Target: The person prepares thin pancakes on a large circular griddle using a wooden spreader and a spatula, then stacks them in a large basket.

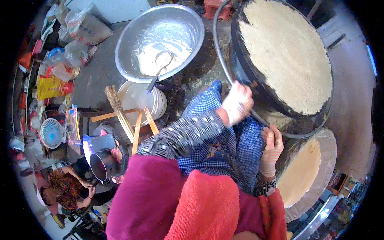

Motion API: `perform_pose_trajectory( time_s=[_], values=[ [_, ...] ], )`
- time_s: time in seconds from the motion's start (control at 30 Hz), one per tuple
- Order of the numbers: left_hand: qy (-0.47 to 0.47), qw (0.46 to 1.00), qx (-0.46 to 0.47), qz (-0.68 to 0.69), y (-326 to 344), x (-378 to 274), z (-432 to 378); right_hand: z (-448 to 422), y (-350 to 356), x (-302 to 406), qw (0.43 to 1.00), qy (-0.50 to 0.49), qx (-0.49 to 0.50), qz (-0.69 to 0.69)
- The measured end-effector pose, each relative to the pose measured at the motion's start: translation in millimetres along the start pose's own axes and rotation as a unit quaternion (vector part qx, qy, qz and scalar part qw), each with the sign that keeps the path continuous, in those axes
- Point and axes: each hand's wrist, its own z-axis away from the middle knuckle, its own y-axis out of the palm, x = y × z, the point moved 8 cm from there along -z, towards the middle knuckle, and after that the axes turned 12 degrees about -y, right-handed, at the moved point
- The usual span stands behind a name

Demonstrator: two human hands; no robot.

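Note:
My left hand (238,103), in a pale covering, is curled over the grey ring (223,60) around a large round griddle (237,51). Motion blurs it, and I cannot tell whether it grips the ring or something hidden beneath. A pale, grainy-looking layer (288,57) covers most of the griddle's top. Lower right, my right hand (271,150) points its fingers up near the ring's front edge, with nothing seen in them. Beside that hand, a round, thin, beige sheet (300,174) lies on clear plastic film (328,150).
A metal basin (129,33) of white batter holds a ladle (156,76). Behind my left forearm stand a white bucket (160,102), a straw brush (115,102) and wooden strips (137,132). A dark pot (100,168) is farther left. Another person (67,189) sits at lower left.

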Motion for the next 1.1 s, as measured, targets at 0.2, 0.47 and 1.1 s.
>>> perform_pose_trajectory(
  time_s=[0.2, 0.47, 1.1],
  values=[
    [0.09, 0.966, -0.047, 0.237, -31.4, -30.1, 41.2, -23.8, 10.0, 48.3, 0.929, -0.248, 0.054, 0.27],
    [0.011, 0.99, -0.124, 0.063, -12.7, 131.4, -28.2, -88.4, 46.9, 91.0, 0.715, -0.41, 0.054, 0.563],
    [0.106, 0.951, -0.047, 0.286, 15.1, -51.5, 20.7, -212.5, -26.8, 55.8, 0.663, -0.355, 0.052, 0.657]
  ],
)
